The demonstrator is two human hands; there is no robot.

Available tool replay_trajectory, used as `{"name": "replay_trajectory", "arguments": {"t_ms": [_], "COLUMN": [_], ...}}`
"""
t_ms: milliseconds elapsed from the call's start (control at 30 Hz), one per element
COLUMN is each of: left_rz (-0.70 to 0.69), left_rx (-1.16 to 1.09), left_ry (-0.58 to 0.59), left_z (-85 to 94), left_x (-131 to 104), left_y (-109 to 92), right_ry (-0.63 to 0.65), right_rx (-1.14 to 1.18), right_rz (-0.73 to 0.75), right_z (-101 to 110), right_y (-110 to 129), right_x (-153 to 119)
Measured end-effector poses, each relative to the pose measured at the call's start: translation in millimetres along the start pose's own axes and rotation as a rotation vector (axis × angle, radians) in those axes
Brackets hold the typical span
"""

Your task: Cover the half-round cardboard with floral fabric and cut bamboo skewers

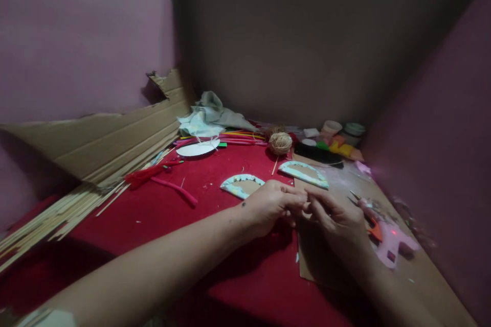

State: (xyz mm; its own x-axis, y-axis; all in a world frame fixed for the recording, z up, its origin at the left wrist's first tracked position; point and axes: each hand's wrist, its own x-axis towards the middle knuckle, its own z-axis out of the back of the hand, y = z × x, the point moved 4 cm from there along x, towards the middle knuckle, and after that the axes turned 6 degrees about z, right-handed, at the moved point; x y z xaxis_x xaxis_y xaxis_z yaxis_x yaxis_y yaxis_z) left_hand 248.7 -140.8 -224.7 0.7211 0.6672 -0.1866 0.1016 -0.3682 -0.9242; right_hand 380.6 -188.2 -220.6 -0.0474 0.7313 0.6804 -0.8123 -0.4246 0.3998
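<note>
My left hand [274,202] and my right hand [337,214] meet fingertip to fingertip above the edge of a brown cardboard sheet [312,260]. Both are closed in a pinch; whatever lies between the fingers is too small or hidden to make out. Just behind my left hand lies a half-round cardboard piece [243,185] with a pale blue cloth edge, partly covered by the hand. A second half-round piece [305,173] of the same kind rests farther back. A pink glue gun [391,245] with a red light lies to the right of my right hand.
Thin wooden sticks [57,214] and folded cardboard [107,143] line the left side. At the back are crumpled cloth [215,115], a twine ball [280,143], a white oval [197,148] and cups [332,127]. Orange-handled scissors [374,229] lie by the glue gun on the red cloth's [161,235] right.
</note>
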Motion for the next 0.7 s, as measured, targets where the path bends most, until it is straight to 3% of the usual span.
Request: {"name": "replay_trajectory", "arguments": {"t_ms": [200,300,467,700], "left_rz": [0.023,0.055,0.056,0.047], "left_rx": [-0.066,-0.133,-0.192,-0.142], "left_ry": [0.054,0.054,0.028,0.05], "left_z": [-3.9,-2.8,4.4,10.9], "left_x": [0.4,-0.7,-0.5,4.3], "left_y": [2.7,2.4,-1.7,-0.2], "right_ry": [-0.064,-0.039,-0.013,-0.047], "right_rx": [-0.229,-0.193,0.234,0.439], "right_rz": [0.218,0.082,-0.314,-0.339], "right_z": [2.0,1.1,-1.2,-3.7], "right_y": [9.4,2.9,-10.4,-6.0], "right_x": [2.0,3.4,2.7,0.5]}}
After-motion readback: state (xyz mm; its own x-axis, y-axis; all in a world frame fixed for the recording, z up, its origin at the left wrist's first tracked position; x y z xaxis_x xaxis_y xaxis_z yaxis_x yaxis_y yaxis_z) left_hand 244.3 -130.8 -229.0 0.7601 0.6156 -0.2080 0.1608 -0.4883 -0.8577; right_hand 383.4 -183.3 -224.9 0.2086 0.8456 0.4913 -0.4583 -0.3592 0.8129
